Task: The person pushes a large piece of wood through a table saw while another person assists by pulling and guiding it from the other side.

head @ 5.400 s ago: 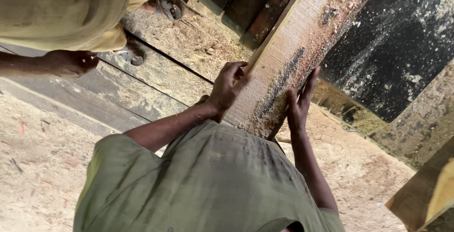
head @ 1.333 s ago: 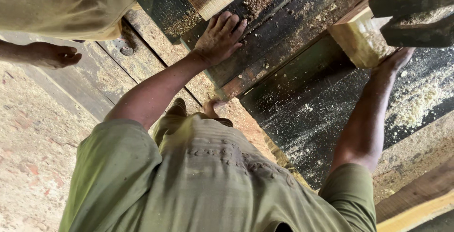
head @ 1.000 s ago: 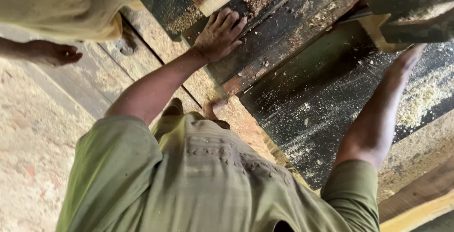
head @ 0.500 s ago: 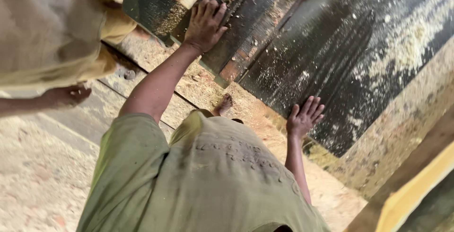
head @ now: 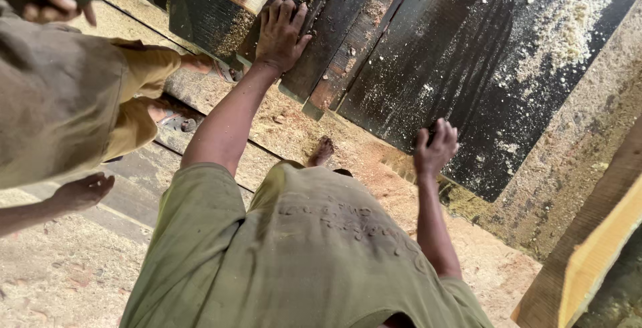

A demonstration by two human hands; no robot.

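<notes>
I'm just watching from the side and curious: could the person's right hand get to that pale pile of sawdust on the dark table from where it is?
Probably yes. The right hand sits at the dark table's near edge, and only bare tabletop lies between it and the sawdust pile.

From my feed I see a floor (head: 60, 281) of packed earth thick with pale sawdust. Weathered grey planks (head: 134, 181) lie across it on the left. A yellow-edged timber beam (head: 595, 254) slants through the lower right corner. Soft daylight falls evenly, casting no hard shadows.
</notes>
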